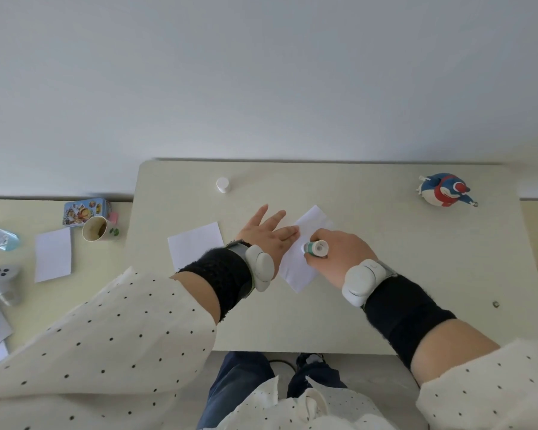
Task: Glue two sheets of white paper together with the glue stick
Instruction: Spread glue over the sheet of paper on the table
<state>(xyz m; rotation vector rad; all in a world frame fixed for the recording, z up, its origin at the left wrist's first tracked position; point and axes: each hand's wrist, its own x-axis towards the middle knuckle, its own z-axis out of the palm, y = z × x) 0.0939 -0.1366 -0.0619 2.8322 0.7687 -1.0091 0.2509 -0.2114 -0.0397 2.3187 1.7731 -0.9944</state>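
Pale grey wall fills the upper half of my view, and below it a cream desk (385,274) runs up against it, with a second, lower surface (75,293) alongside past my left hand. My right hand (339,252) has its grip curled round the glue stick (316,248), which lies nearly flat with its white tip toward my left hand, over a white sheet (295,271) set at a slant. My left hand (267,234) lies open with straight fingers, the fingertips resting on that sheet's near-left edge. Just beyond my left wrist lies a second white sheet (196,243), flat on the desk. Farther out from my left hand, toward the wall, stands the white cap (222,184). Well out beyond my right hand sits a blue, red and white toy figure (444,190). On the lower surface I see another sheet (53,254), a paper cup (98,229) and a printed tin (86,211).
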